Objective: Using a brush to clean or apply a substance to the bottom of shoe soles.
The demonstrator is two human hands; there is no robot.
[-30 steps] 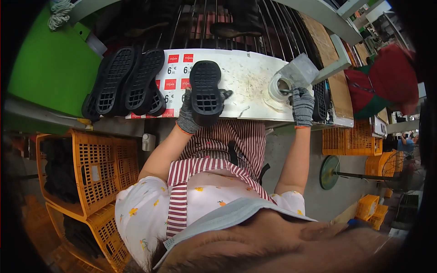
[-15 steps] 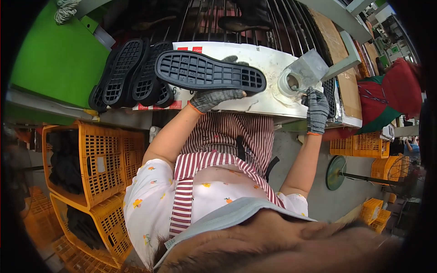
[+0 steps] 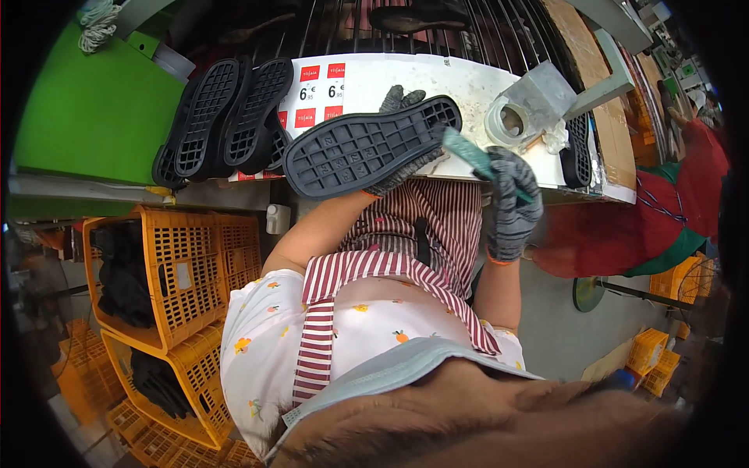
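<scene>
A black shoe sole [image 3: 347, 156] lies tilted across my left hand [image 3: 406, 168], its gridded side facing up. That gloved hand is closed round the sole's edges; fingertips show beyond the far edge and the palm is hidden beneath. In my right hand [image 3: 513, 204], also in a grey knitted glove, is a teal-green brush [image 3: 470, 152], somewhat blurred. Its tip is at the narrow right end of the sole; whether it touches I cannot tell. Just beyond the right hand stands a white open jar [image 3: 494, 125] on the white work board [image 3: 374, 74].
Several black soles [image 3: 207, 117] lean together at the left, beside a green panel [image 3: 86, 109]. Another sole [image 3: 577, 152] rests at the right edge. A clear plastic box [image 3: 540, 87] stands behind the jar. Metal rods [image 3: 499, 39] run beyond the board. Yellow crates [image 3: 183, 273] are stacked lower left.
My right hand has moved from the jar toward me and to the left, bringing the brush to the sole's end. The sole has turned, its left end now nearer to me.
</scene>
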